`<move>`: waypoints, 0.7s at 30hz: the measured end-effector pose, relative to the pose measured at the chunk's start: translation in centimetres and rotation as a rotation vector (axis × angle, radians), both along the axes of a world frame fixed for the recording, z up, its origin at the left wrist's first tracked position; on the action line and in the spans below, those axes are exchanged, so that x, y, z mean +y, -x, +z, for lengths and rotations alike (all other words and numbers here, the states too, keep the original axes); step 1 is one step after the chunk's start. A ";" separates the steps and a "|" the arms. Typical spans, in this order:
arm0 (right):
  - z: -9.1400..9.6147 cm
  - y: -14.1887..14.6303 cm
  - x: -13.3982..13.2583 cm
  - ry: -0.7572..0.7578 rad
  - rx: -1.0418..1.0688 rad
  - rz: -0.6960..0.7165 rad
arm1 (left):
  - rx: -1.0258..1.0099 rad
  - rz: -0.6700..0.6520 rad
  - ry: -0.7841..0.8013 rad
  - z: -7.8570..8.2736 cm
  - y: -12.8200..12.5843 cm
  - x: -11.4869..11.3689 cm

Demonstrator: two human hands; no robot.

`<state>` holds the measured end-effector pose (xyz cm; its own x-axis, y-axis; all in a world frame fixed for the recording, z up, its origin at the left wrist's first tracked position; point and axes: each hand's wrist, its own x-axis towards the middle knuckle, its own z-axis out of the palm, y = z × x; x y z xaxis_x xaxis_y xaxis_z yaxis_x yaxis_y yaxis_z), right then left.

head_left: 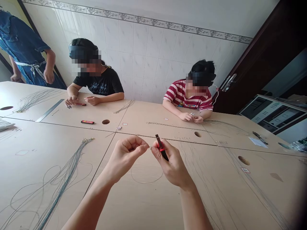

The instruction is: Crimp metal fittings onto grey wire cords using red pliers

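Tabletop (144, 207) under hands (174, 164) and cord (146, 183) (clear plastic (298, 145), contents blurred).

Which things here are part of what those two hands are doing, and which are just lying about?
Seems in the job:
thin cord, at the left hand
black-and-red tool, in the right hand
cord bundle, probably

Apparently lying about:
pen
paper slip
small card
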<state>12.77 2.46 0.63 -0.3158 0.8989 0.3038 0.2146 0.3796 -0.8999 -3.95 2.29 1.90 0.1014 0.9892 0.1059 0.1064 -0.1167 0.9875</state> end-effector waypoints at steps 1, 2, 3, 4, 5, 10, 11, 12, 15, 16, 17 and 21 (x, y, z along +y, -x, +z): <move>0.0 0.0 0.0 -0.005 -0.004 -0.003 | 0.005 0.001 0.000 0.0 0.0 0.0; 0.0 0.0 0.0 -0.012 -0.008 -0.007 | 0.009 0.002 0.001 0.0 0.0 0.0; 0.0 0.0 0.0 -0.020 -0.015 -0.013 | 0.011 0.000 0.003 -0.1 0.0 0.0; 0.0 0.0 0.0 -0.027 -0.024 -0.019 | 0.011 -0.002 0.006 -0.1 0.1 0.0; 0.0 0.0 0.1 -0.033 -0.034 -0.025 | 0.010 -0.005 0.009 -0.2 0.1 0.0; 0.0 0.0 0.1 -0.047 -0.078 -0.047 | 0.008 -0.014 0.026 -0.2 0.2 0.0; 0.0 0.0 0.1 -0.053 -0.084 -0.049 | 0.007 -0.016 0.031 -0.1 0.2 -0.1; 0.0 0.0 0.1 -0.060 -0.090 -0.053 | 0.006 -0.016 0.035 0.0 0.2 -0.1; 0.0 0.0 0.0 -0.088 -0.104 -0.063 | 0.002 -0.022 0.046 0.1 0.1 -0.1; 0.0 0.0 0.0 -0.096 -0.108 -0.067 | 0.001 -0.025 0.048 0.1 0.1 -0.1; 0.0 0.0 0.0 -0.105 -0.112 -0.070 | 0.001 -0.028 0.049 0.1 0.1 -0.1; -0.1 0.0 0.0 -0.131 -0.120 -0.078 | -0.005 -0.035 0.048 0.0 0.1 0.0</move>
